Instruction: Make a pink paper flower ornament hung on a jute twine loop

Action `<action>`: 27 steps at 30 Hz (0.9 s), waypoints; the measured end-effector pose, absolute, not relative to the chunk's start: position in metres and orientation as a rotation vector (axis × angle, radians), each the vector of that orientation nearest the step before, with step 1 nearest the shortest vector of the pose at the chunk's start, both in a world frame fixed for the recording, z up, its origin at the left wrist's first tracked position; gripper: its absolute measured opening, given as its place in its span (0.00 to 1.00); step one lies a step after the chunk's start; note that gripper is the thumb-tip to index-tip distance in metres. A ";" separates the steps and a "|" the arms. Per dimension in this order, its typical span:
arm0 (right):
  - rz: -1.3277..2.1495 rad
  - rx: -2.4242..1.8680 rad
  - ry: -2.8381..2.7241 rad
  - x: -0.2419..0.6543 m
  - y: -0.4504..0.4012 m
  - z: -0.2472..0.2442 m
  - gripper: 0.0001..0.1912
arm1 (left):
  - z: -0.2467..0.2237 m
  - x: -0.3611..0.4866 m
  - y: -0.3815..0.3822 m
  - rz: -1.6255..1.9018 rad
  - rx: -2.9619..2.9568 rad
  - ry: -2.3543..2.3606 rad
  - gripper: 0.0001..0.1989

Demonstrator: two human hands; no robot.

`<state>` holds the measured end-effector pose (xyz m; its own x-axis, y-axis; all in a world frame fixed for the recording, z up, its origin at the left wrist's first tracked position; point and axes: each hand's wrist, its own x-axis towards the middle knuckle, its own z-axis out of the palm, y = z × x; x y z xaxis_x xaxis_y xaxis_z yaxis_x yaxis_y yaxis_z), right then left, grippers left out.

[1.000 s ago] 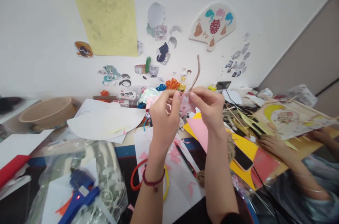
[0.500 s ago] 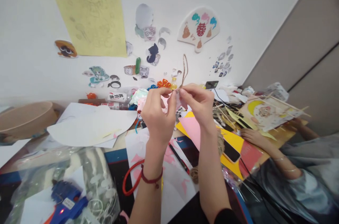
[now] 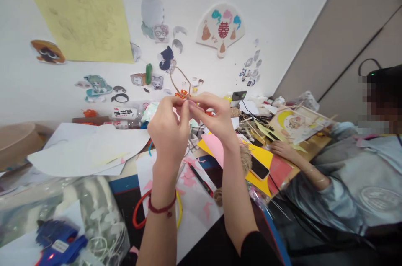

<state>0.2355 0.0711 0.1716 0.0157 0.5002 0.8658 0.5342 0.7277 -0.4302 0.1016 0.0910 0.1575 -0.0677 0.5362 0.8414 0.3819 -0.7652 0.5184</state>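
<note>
A loop of thin brown twine (image 3: 189,83) stands up above my joined fingertips, in front of the wall. My left hand (image 3: 169,125) pinches its lower end between thumb and forefinger. From the other side, my right hand (image 3: 213,115) closes its fingertips on the same spot, touching the left. The exact point where the twine is gripped is hidden behind the fingers. Below my hands lies white paper (image 3: 194,224) strewn with pink scraps (image 3: 188,178). A black pen (image 3: 201,179) rests on it. To the right are a ball of twine (image 3: 246,159) and a phone (image 3: 260,167).
A blue glue gun (image 3: 59,241) with a red light lies on a clear plastic bag (image 3: 109,207) at lower left. A brown bowl (image 3: 19,142) and white sheets (image 3: 88,151) stand behind. At right, a co-worker's hand (image 3: 284,149) rests near a wooden-framed picture (image 3: 298,121).
The view has swung right, bringing more of the co-worker into sight. The twine loop has gone from narrow and upright to wider and leaning left. Both hands stay together in their pinch.
</note>
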 end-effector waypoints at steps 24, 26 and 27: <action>-0.541 -0.846 -1.667 0.222 0.063 0.174 0.09 | 0.167 0.088 0.093 1.476 1.376 0.512 0.08; -0.522 -0.845 -1.674 0.222 0.063 0.174 0.09 | 0.166 0.088 0.094 1.470 1.384 0.500 0.08; -0.516 -0.846 -1.671 0.222 0.063 0.174 0.09 | 0.166 0.088 0.094 1.469 1.389 0.498 0.09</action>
